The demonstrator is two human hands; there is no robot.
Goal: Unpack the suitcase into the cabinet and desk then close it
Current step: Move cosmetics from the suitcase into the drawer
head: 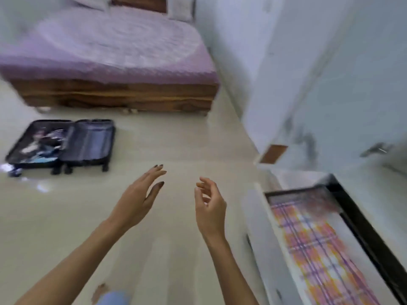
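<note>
Suitcase [61,145] lies open flat on the floor [176,139] at far left, near the bed [110,51]; items show in one half, so unpacking looks unfinished. Your left hand [138,194]: fingers [157,170] straight, empty. Your right hand [210,205]: fingers loosely curled, empty. Both are free, likely for the next pickup. Far right: plaid cloth [319,245] lies in an open white compartment [270,219].

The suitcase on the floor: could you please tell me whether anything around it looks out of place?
The suitcase lies open flat on the floor, its left half holding a jumble of items. A few small objects lie loose on the floor by its near left corner, outside it; they are too blurred to identify.
</note>
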